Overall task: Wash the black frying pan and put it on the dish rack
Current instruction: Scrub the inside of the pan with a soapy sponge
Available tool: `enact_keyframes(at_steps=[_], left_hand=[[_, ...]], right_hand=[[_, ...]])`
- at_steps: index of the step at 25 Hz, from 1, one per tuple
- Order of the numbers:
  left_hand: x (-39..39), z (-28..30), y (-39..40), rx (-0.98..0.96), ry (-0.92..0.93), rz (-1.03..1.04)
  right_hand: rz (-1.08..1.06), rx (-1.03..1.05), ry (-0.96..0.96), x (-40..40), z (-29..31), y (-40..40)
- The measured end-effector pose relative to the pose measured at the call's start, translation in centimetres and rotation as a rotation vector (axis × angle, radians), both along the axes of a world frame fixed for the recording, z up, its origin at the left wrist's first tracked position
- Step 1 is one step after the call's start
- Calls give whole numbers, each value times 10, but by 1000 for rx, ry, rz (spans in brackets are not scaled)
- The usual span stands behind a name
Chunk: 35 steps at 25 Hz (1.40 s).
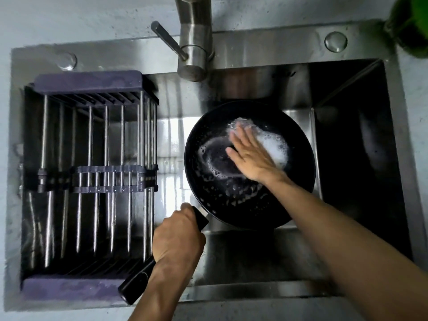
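Two hands: both on the black frying pan point(249, 165), which sits inside the sink point(347, 158), right of the dish rack point(92, 179).
Left hand point(177, 237): clenched round the pan handle point(143, 274), near the bowl end — handle tail sticks out toward the person.
Right hand point(251, 156): flat, fingers straight, pressing into the foam point(273, 144) on the pan floor; whether a sponge lies under the palm cannot be told.
Handling: rigid metal, likely some weight — soap film and suds make bowl and rim slippery. Handle looks the sound place to hold; a firm wrap seems needed while wet.
Stage: soaping, by the look of it; rinse and racking not yet done.
Faucet point(193, 42): spout above the back of the basin, no water seen running.
Rack: bars bare, spanning the sink's left part, just beside the pan.
In the way: faucet spout overhead, rack's near wall to clear on the lift.
Green object point(412, 26): top right corner, well apart.
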<state>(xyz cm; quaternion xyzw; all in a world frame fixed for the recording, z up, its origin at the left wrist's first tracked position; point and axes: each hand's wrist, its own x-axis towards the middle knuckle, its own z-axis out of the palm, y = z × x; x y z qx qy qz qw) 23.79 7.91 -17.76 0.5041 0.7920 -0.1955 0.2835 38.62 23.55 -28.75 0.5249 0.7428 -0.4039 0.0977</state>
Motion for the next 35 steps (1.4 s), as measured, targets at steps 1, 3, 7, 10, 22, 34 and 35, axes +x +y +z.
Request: enact_keyframes(at_steps=[1, 3, 7, 10, 22, 34, 35], left_hand=[[-1, 1, 1, 2, -3, 6], [-2, 2, 1, 0, -4, 5], [0, 0, 0, 8, -23, 6], [-4, 2, -1, -2, -10, 9], [1, 2, 0, 4, -25, 17], [0, 1, 1, 5, -10, 47], [-1, 2, 0, -7, -6, 49]], right_hand=[[-38, 12, -152, 17, -2, 3], [-86, -112, -161, 16, -2, -10], [172, 134, -9, 1, -10, 18], [109, 241, -400, 49, -5, 5], [253, -76, -391, 76, 21, -26], [291, -269, -39, 57, 86, -104], [322, -334, 83, 33, 76, -105]])
